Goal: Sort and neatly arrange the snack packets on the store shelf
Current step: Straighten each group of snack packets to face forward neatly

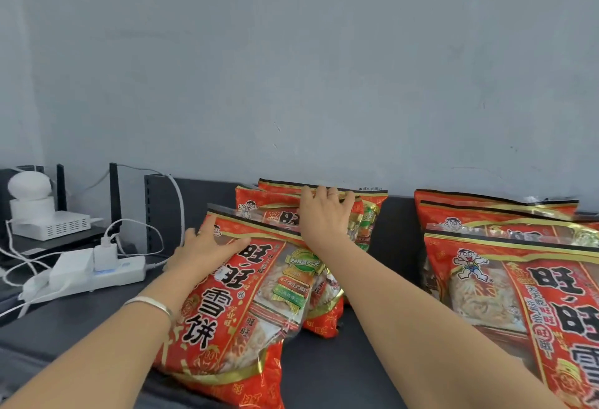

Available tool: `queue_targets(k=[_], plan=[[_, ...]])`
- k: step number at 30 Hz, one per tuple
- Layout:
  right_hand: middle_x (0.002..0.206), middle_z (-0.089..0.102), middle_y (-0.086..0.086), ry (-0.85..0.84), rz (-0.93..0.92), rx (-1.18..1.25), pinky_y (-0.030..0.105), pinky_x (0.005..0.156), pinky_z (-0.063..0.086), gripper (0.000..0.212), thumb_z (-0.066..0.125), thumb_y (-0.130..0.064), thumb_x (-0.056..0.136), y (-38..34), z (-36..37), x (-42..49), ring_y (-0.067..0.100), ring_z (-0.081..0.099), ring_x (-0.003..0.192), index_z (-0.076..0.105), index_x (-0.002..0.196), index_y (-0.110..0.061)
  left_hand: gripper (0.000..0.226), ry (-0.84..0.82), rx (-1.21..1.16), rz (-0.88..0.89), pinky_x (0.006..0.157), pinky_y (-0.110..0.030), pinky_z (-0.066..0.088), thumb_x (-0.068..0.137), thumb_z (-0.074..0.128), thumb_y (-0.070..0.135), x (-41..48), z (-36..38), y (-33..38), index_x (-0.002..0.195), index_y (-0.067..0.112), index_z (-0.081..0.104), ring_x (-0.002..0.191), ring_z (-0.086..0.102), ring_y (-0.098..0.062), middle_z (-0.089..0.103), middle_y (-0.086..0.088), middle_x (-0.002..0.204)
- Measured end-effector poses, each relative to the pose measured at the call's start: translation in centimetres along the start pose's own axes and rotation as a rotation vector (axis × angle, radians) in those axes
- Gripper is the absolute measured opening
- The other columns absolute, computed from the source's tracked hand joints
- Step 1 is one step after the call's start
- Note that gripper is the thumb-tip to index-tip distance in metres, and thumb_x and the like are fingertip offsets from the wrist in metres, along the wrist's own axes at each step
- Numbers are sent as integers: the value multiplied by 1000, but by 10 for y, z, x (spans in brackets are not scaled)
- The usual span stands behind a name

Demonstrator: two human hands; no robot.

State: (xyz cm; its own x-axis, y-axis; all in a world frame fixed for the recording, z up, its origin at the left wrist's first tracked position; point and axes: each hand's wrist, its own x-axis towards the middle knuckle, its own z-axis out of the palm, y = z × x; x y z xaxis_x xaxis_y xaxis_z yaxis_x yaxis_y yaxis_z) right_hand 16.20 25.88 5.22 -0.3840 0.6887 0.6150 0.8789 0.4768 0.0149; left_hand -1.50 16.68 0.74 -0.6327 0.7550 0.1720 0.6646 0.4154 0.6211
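Because the glossy packets lean on one another rather than standing square, the row could slump forward or slide left toward the power strip (97,275) if either hand lets go too soon; a hard squeeze might also crack the crackers inside. The left hand (207,246) holds the front packet (246,305) at its upper left corner, thumb across the face and fingers (191,233) curled behind the edge. The right hand (324,214) reaches further back, its fingers (343,196) hooked over the top seams of the rear packets (371,214), which lean behind the front one on the dark shelf (356,360). A second stack (518,279) lies well apart to the right.
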Motion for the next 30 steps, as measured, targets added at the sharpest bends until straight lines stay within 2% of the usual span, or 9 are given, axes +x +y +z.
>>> queue_targets(k=[5,9,13,16,18,21,23,26,30], plan=[[126,59,8,-2,12,52,61,114,7,31,55,-13,91,5,0,-3,35,36,134,59,121,-20,106,13,-26,-44,99,-57,39,55,55,86,-4,9,11,143,37,20,127,41,-42,27,-14,145],[125,56,8,17,-6,-36,64,113,3,23,55,-16,91,20,-8,-1,35,33,136,62,113,-21,110,2,-65,-75,99,-58,39,56,59,83,-12,19,26,144,35,16,127,39,-43,25,-13,144],[130,50,10,21,2,-63,66,113,4,28,59,-19,90,28,-10,0,35,34,134,59,118,-21,108,20,-66,-90,98,-58,39,58,59,82,-22,27,38,144,33,14,125,39,-42,27,-12,141],[142,38,13,-15,14,-6,60,115,14,45,59,-17,88,30,-11,-3,37,27,138,49,132,-20,104,46,-61,-103,101,-58,36,63,58,79,-27,28,41,145,32,14,128,35,-42,25,-13,143],[150,30,14,34,-8,19,55,116,16,51,59,-17,89,29,-13,-7,37,21,141,44,137,-19,99,68,-45,-114,102,-57,34,67,56,77,-32,27,44,144,31,16,130,33,-41,26,-13,143],[140,44,10,153,-126,77,47,109,31,34,51,-20,94,24,-16,-18,32,37,132,54,128,-16,93,73,7,-113,103,-56,30,72,52,77,-40,26,48,145,33,15,132,30,-38,25,-12,146],[127,56,8,66,-176,138,46,99,41,31,42,-26,99,16,-16,-29,30,50,120,56,124,-15,92,70,29,-107,103,-55,27,73,50,76,-45,25,51,146,34,13,134,28,-37,23,-12,148],[126,57,8,-124,-99,131,49,100,38,37,39,-34,99,6,-13,-37,32,53,118,53,128,-14,87,99,11,-87,103,-53,28,76,54,71,-52,21,51,145,34,16,132,30,-37,26,-11,146],[119,59,7,-120,-3,237,50,101,34,27,45,-16,96,0,-20,-39,29,56,111,55,120,-11,81,153,-13,-27,102,-53,29,78,56,67,-58,18,47,143,33,21,131,33,-36,30,-11,145]])
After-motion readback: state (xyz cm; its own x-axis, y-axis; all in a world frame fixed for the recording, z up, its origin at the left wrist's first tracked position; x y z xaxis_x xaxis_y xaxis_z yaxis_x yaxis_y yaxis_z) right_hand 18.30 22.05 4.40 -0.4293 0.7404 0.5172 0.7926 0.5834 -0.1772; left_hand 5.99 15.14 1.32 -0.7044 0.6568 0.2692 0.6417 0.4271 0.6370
